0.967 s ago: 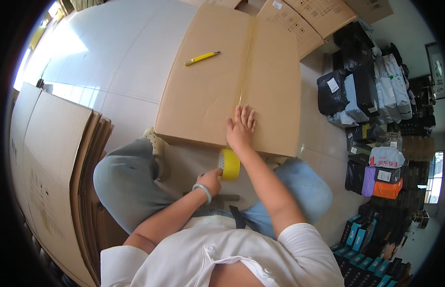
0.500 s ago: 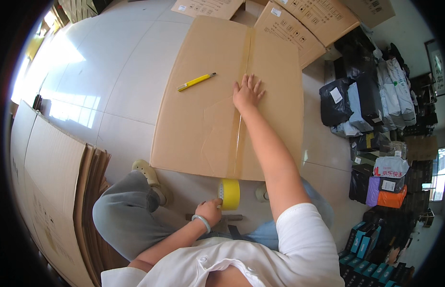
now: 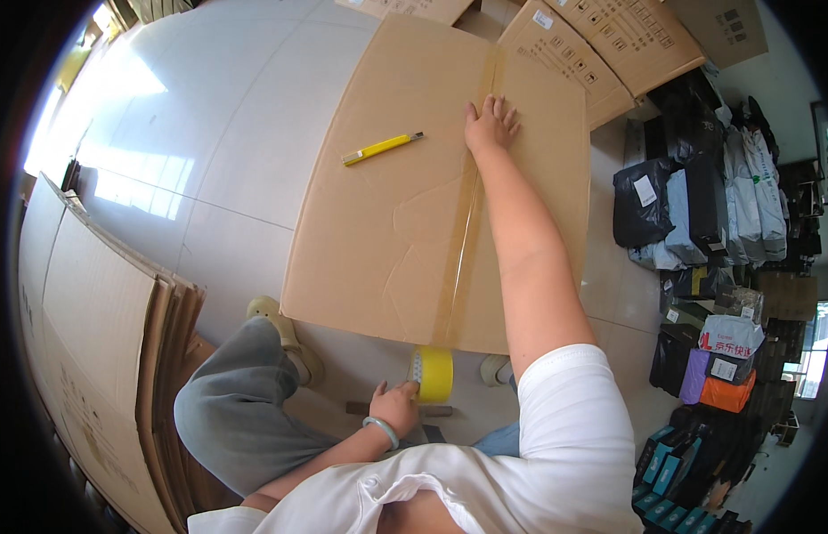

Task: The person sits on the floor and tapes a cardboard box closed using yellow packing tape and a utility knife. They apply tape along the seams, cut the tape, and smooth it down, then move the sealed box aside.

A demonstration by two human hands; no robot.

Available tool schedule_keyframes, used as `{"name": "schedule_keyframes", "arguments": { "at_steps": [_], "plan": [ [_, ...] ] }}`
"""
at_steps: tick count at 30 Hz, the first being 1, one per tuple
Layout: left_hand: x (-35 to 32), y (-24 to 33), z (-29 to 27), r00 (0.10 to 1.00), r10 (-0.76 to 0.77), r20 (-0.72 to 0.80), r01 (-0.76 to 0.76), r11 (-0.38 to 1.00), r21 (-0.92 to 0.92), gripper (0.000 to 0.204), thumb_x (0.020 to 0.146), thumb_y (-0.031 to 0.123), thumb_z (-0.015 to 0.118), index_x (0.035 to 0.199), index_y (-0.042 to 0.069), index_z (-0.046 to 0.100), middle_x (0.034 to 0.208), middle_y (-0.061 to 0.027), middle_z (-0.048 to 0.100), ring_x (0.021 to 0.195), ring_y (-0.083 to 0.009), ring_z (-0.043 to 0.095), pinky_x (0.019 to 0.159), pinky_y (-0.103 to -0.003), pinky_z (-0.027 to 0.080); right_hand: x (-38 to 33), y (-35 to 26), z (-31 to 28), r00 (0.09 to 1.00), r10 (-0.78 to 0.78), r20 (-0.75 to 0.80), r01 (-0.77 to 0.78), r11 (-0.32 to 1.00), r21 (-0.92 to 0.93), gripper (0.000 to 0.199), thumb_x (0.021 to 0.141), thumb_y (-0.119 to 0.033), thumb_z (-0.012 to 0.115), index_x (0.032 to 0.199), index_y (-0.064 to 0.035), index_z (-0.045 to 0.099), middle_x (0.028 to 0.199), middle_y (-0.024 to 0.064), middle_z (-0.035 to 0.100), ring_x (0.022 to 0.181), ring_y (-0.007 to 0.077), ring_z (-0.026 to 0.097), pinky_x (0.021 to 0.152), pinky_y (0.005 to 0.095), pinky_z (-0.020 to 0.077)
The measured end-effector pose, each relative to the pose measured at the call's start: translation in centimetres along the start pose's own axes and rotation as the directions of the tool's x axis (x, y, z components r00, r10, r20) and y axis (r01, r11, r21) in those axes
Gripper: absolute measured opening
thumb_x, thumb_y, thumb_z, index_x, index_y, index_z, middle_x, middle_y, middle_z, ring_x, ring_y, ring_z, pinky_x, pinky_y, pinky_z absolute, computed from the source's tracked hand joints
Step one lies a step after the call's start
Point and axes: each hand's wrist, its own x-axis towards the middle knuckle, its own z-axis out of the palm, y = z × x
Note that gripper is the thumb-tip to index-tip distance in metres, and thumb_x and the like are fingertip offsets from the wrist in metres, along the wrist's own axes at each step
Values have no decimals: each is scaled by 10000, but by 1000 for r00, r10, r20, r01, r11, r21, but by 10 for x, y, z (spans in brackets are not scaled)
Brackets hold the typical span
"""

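A large cardboard box [image 3: 361, 240] lies before me, a strip of brown tape [image 3: 463, 258] running along the seam on its top. My right hand [image 3: 490, 131] rests flat on that tape toward the far end, fingers spread, holding nothing. Below the near edge of the box, my left hand [image 3: 395, 407] is closed on a roll of yellow packing tape [image 3: 435, 375]. A yellow utility knife [image 3: 383, 149] lies on the box top, left of the seam.
Flattened cardboard sheets [image 3: 102, 338] stand at the left. Printed cartons [image 3: 570, 58] sit beyond the box's far right corner. Bagged parcels [image 3: 644, 200] are piled along the right, with dark and blue boxes [image 3: 668, 463] at the lower right.
My right hand has slid farther away along the taped seam. The box and knife appear shifted to the right in view. My left hand keeps its hold on the tape roll.
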Motion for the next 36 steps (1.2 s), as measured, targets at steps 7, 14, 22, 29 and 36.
{"name": "schedule_keyframes", "arguments": {
  "at_steps": [7,14,22,29,36],
  "plan": [
    [0,-7,14,941,-81,329,61,996,72,306,805,152,461,1033,120,663,1081,-118,653,1033,-316,595,1017,-474,375,-56,12,2,983,-71,-171,83,995,63,543,953,-445,403,1387,-119,416,1494,96,314,1391,342,228,1128,497,162],
    [-7,-15,25,784,-24,621,-45,994,95,400,801,205,452,1141,147,655,1174,-146,622,1105,-327,577,986,-438,414,-96,6,-23,981,-85,-177,89,996,14,559,921,-484,454,1381,-167,439,1313,86,459,1173,301,437,1010,449,307],
    [-4,-12,35,736,-24,677,-131,975,178,374,814,228,485,1110,86,665,1154,-183,624,1089,-342,587,958,-420,443,-79,8,-32,987,-131,-94,119,985,-123,570,888,-542,495,1324,-175,520,1245,60,491,1101,274,479,919,411,396],
    [-1,-17,45,751,0,661,-207,950,235,372,827,231,501,1122,63,654,1166,-196,613,1073,-352,596,933,-419,464,-98,28,-19,952,-292,-89,286,956,-69,508,881,-396,583,1298,-108,541,1228,123,524,1050,342,515,925,411,436],
    [6,-25,55,806,40,591,-212,951,225,369,822,189,481,1124,53,645,1162,-208,611,1084,-357,587,941,-431,458,-203,49,-40,938,-325,120,337,936,-98,556,908,-353,553,1369,-65,435,1318,172,462,1129,364,490,979,435,405]
  ]
}}
